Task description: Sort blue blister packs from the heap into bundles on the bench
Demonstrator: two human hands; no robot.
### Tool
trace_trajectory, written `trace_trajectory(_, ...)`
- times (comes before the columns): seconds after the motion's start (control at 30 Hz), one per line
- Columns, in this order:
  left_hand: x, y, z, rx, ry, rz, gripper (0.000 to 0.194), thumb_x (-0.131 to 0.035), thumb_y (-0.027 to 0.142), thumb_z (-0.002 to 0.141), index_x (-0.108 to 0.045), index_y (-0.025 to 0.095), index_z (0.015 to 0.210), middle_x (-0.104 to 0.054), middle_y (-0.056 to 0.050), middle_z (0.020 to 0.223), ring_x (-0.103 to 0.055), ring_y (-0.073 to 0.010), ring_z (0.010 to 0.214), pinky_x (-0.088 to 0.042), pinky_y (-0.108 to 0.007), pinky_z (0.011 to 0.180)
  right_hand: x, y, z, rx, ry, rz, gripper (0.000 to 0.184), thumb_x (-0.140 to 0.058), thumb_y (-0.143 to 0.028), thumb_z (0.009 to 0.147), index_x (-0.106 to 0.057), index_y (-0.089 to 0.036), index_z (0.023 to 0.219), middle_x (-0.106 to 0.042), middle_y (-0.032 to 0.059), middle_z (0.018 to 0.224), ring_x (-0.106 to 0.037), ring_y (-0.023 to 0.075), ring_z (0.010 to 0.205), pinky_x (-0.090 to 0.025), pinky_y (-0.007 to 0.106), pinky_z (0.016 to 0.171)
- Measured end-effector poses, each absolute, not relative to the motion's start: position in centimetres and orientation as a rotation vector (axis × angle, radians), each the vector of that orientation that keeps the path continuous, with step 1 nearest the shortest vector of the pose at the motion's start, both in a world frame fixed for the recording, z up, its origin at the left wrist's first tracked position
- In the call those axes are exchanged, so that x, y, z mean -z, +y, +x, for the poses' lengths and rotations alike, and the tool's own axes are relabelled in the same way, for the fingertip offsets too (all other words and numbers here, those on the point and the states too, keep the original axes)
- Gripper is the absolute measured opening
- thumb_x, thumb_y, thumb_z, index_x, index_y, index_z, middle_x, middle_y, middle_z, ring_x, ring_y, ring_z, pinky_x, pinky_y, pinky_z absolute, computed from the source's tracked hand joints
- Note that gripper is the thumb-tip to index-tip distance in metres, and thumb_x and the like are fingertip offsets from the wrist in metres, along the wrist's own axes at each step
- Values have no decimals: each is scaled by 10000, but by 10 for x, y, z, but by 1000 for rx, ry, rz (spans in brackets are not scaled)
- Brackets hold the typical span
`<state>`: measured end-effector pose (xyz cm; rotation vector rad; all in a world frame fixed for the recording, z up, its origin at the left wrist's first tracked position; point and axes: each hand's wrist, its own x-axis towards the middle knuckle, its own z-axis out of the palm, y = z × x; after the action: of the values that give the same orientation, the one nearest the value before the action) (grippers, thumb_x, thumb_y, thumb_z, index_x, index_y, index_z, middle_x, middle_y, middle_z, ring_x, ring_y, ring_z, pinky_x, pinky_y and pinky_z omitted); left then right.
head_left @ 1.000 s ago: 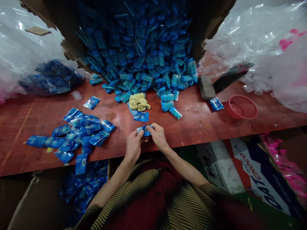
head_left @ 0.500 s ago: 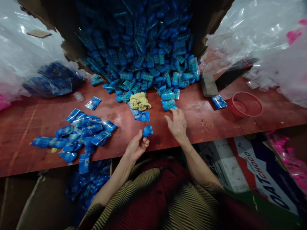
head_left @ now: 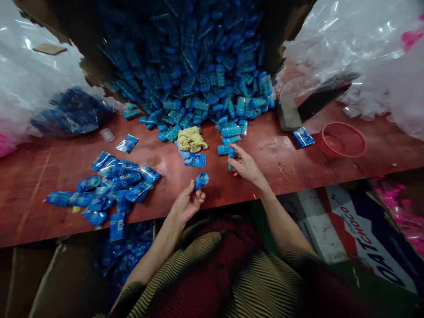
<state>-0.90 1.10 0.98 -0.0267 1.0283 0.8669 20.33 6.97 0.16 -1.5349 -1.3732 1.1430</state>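
My left hand (head_left: 186,202) pinches a small blue packet (head_left: 201,180) just above the red table's (head_left: 59,159) near edge. My right hand (head_left: 245,166) reaches forward, fingers closed on a small blue capsule-shaped piece (head_left: 231,153) at the front of a big heap of blue pieces (head_left: 202,75) spilling from a torn cardboard box (head_left: 288,31). Left of my hands lies a pile of filled blue packets (head_left: 109,185). A yellow cloth (head_left: 191,139) sits over flat blue packets (head_left: 195,160) just ahead.
A red plastic basket (head_left: 341,139) stands at the right, beside a grey block (head_left: 287,113) and a loose packet (head_left: 302,137). Clear plastic bags (head_left: 364,48) pile up right and left. Cartons (head_left: 361,238) sit under the table; a box with blue packets (head_left: 122,256) is lower left.
My hands, together on the packet a second ago, have parted. The left keeps the packet. The right reached to the heap's front and closed on a blue piece, drawing it back.
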Motion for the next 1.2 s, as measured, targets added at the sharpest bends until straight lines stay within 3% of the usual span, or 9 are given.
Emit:
trace_trajectory(0.13,-8,11,-9,-870,1025,-21,300,-560,303,848,-525,145,596,-483,10,459,-490,-81,436,-421,-160,395,-10,59,194,-1550,-874,-1218,558,-653,-322,641,-454,-241,1156,-609,-48,755,-557,99,502,-482,233,430)
trace_trajectory(0.37,-2,9,-7,-894,1017,45,243,-554,294,850,-562,148,656,-502,4,455,-516,-101,437,-439,-182,407,-28,35,171,-1765,-738,-926,520,-695,-319,636,-433,-248,1078,-643,4,903,-614,123,555,-519,254,441)
trace_trajectory(0.77,3,5,-10,-946,940,245,298,-704,388,712,-557,143,628,-529,19,467,-557,-109,469,-460,-190,431,-19,30,169,-1585,-897,-905,514,-737,-208,648,-478,-281,1087,-571,-3,1042,-612,130,753,-590,280,583)
trace_trajectory(1.2,-8,7,-13,-1057,1046,428,360,-757,447,614,-596,128,654,-584,0,495,-611,-137,523,-504,-217,492,-14,11,158,-1269,-1168,-1084,416,-721,-236,681,-542,-249,1056,-595,16,1023,-582,158,893,-514,297,785)
